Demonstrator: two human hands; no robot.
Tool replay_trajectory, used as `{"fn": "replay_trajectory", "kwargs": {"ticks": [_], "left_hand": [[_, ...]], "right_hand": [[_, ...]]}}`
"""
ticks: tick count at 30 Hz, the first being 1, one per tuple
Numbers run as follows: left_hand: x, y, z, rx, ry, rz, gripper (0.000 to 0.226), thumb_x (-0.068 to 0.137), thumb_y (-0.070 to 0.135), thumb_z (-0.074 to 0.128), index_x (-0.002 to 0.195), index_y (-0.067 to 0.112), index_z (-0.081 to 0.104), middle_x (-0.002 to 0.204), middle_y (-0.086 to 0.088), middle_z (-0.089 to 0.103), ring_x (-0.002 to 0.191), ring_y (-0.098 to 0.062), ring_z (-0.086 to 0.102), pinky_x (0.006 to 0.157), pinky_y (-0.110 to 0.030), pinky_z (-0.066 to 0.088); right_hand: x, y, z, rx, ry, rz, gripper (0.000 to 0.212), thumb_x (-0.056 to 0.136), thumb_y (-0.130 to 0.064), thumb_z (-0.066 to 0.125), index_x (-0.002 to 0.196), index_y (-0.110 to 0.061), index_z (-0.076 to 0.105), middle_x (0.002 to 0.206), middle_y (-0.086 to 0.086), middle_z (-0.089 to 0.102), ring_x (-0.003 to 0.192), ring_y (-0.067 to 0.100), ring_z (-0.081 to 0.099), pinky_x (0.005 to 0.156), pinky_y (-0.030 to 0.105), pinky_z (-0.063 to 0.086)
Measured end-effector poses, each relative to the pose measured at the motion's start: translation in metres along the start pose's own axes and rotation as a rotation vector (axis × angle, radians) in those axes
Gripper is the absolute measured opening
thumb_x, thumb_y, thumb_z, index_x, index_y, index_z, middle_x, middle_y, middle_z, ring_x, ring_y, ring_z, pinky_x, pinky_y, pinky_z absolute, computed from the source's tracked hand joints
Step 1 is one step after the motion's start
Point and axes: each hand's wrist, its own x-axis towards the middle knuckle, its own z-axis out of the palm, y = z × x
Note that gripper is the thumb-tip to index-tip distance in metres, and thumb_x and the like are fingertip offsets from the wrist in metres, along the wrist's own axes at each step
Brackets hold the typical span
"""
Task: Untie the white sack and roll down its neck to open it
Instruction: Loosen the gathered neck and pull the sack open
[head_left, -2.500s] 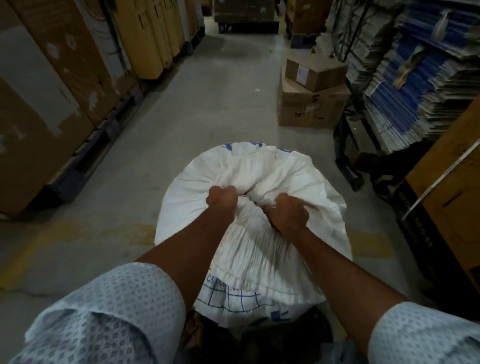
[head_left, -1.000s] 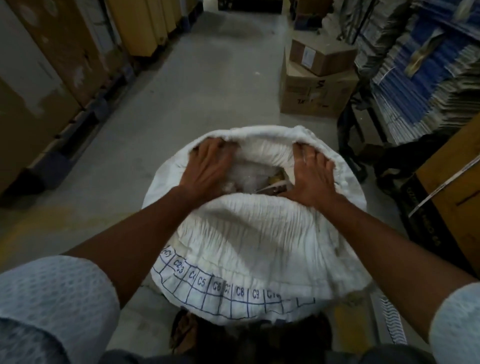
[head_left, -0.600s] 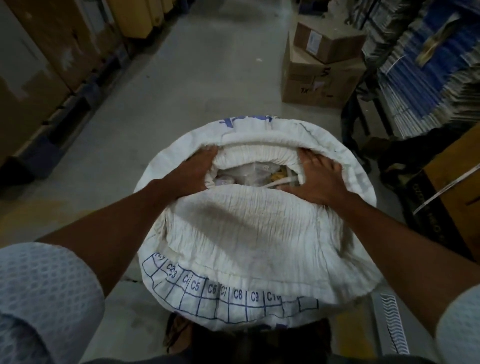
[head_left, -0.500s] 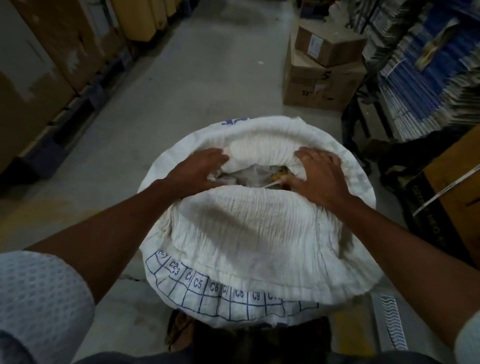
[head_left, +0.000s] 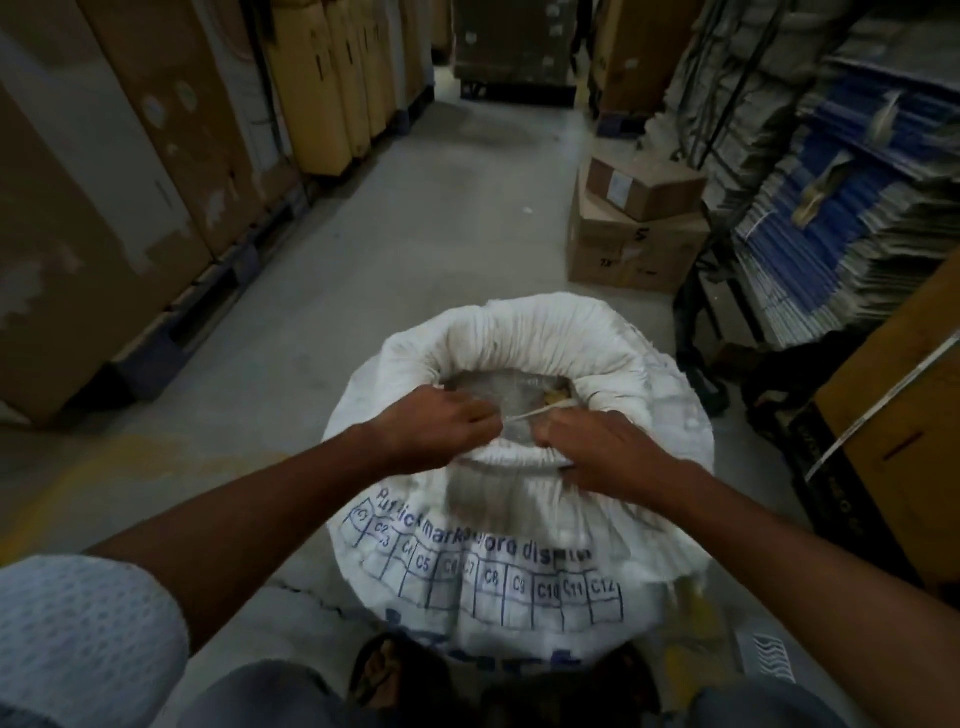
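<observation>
In the head view, the white sack (head_left: 519, 519) stands upright on the grey concrete floor (head_left: 405, 249) at about six o'clock from the middle of the picture, directly in front of the person's feet, with a sandalled foot (head_left: 387, 675) showing just below its base. Its neck is already open and turned outward into a thick gathered roll (head_left: 545, 332) that rings the mouth, fullest on the far side at twelve o'clock of the sack. Inside the mouth a clear plastic inner bag (head_left: 506, 384) shows, with something yellowish at its three o'clock edge; what that is cannot be made out. The left hand (head_left: 436, 434) sits at nine o'clock of the opening, fingers curled and pinched on a thin pale string (head_left: 530, 412). The string runs tight and slightly upward toward the right hand (head_left: 597, 452), which is clenched at the near rim at about four o'clock of the opening, gripping the string's other end together with the bunched white fabric beneath it. Both forearms reach in from the bottom corners, and pale patterned sleeves (head_left: 88, 639) cover the upper arms. The near face of the sack carries blue print: a line of blurred words above a grid of boxes marked C1 to C12 (head_left: 488, 577). At one o'clock from the sack, two brown cardboard boxes (head_left: 636, 223) are stacked on the floor. Tall cartons (head_left: 171, 130) line the aisle at nine to eleven o'clock, and stacks of flat blue-and-white packaging (head_left: 841, 218) fill shelving at two o'clock.
</observation>
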Motion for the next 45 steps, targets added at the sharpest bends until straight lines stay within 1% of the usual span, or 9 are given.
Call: {"fn": "replay_trajectory", "kwargs": {"ticks": [5,8,11,13,16,20,26,36,45], "left_hand": [[-0.023,0.014,-0.001,0.087,0.205,0.021,0.011,0.093,0.002,0.055,0.092,0.011,0.061,0.082,-0.008,0.056,0.067,-0.023,0.049,0.045,-0.035,0.041],[-0.035,0.020,0.014,-0.091,-0.029,0.026,0.014,0.091,0.027,0.059,0.095,0.014,0.053,0.094,-0.008,0.055,0.076,-0.022,0.048,0.054,-0.039,0.048],[-0.041,0.029,0.023,-0.251,-0.343,-0.041,0.055,0.090,0.071,0.044,0.091,0.019,0.062,0.122,-0.007,0.055,0.097,-0.022,0.054,0.069,-0.037,0.052],[-0.036,0.031,0.033,-0.259,-0.400,-0.084,0.052,0.097,0.062,0.038,0.087,0.021,0.069,0.137,-0.011,0.054,0.117,-0.026,0.056,0.079,-0.040,0.056],[-0.016,0.028,0.037,-0.269,-0.542,-0.177,0.029,0.088,0.045,0.056,0.107,0.023,0.057,0.119,-0.009,0.063,0.110,-0.032,0.061,0.080,-0.040,0.055],[0.012,0.024,0.038,0.027,-0.690,-0.129,0.082,0.078,0.063,0.065,0.139,0.016,0.035,0.113,-0.008,0.069,0.105,-0.028,0.065,0.099,-0.041,0.035],[0.007,0.009,0.043,-0.006,-0.735,-0.077,0.073,0.071,0.083,0.056,0.102,0.018,0.063,0.099,-0.005,0.072,0.091,-0.028,0.068,0.073,-0.037,0.056],[-0.061,-0.016,0.009,-0.079,-0.027,-0.305,0.066,0.087,0.079,0.039,0.089,0.020,0.067,0.093,-0.005,0.075,0.078,-0.026,0.071,0.065,-0.036,0.053],[-0.050,-0.001,0.008,-0.106,0.072,-0.251,0.041,0.098,0.051,0.050,0.080,0.016,0.062,0.080,-0.005,0.061,0.074,-0.026,0.058,0.059,-0.037,0.048]], "right_hand": [[-0.023,-0.025,0.004,-0.222,0.356,-0.141,0.017,0.082,-0.013,0.051,0.097,-0.018,0.059,0.085,0.007,0.063,0.069,0.023,0.060,0.043,0.030,0.039],[-0.029,-0.027,0.024,-0.177,0.095,-0.131,0.021,0.079,-0.026,0.067,0.097,-0.023,0.058,0.088,0.002,0.062,0.074,0.019,0.059,0.056,0.030,0.041],[-0.028,-0.031,0.032,-0.114,-0.150,-0.119,0.047,0.093,-0.067,0.036,0.088,-0.029,0.063,0.080,-0.006,0.059,0.073,0.014,0.054,0.075,0.034,0.037],[-0.021,-0.032,0.028,-0.011,-0.165,-0.011,0.060,0.099,-0.063,0.026,0.074,-0.022,0.062,0.068,-0.004,0.056,0.064,0.015,0.052,0.073,0.033,0.039],[-0.003,-0.023,0.019,0.028,-0.226,0.048,0.039,0.098,-0.052,0.047,0.096,-0.019,0.065,0.092,0.000,0.061,0.086,0.019,0.062,0.075,0.033,0.046],[0.020,-0.004,0.022,-0.268,-0.350,-0.023,0.067,0.082,-0.068,0.057,0.128,-0.020,0.054,0.128,0.003,0.057,0.123,0.024,0.051,0.107,0.043,0.032],[0.010,0.024,0.025,-0.247,-0.347,-0.135,0.083,0.074,-0.091,0.035,0.116,-0.024,0.063,0.114,0.003,0.070,0.110,0.026,0.060,0.101,0.040,0.044],[-0.060,0.042,0.004,-0.215,0.382,0.044,0.070,0.079,-0.082,0.045,0.081,-0.014,0.062,0.063,0.004,0.064,0.055,0.024,0.062,0.051,0.029,0.047],[-0.054,0.026,0.020,-0.074,0.277,0.013,0.064,0.087,-0.076,0.043,0.092,-0.018,0.069,0.081,-0.001,0.067,0.070,0.018,0.061,0.067,0.032,0.049]]}}
